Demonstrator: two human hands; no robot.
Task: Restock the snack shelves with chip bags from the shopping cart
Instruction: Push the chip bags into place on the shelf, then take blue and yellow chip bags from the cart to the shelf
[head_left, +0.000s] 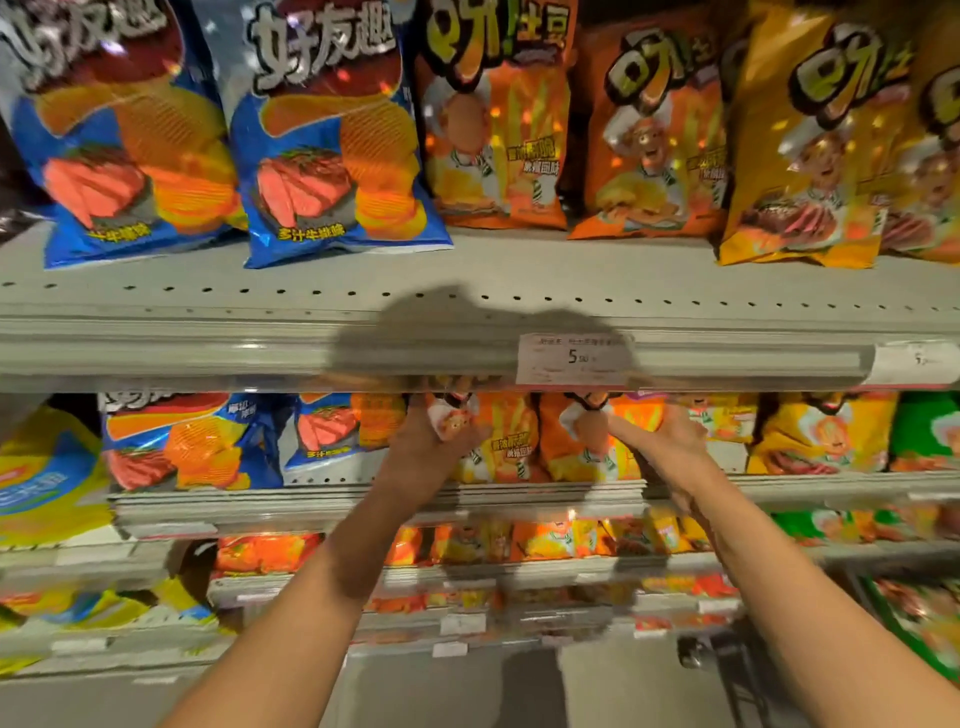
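Both arms reach to the second shelf (519, 491). My left hand (423, 441) grips the left side of an orange chip bag (506, 441) with a chef picture. My right hand (670, 439) rests with fingers apart on a neighbouring orange chip bag (587, 447), its index finger pointing left across the bag's front. The tops of both bags are hidden behind the upper shelf's front rail (311, 353). Whether the right hand grips its bag is unclear.
The upper shelf holds blue steak-flavour bags (332, 135), orange bags (498, 119) and yellow bags (810, 145), with a price tag (571, 358) on its rail. Lower shelves carry more snack packs. A cart wheel (696, 657) shows at the lower right, on the floor.
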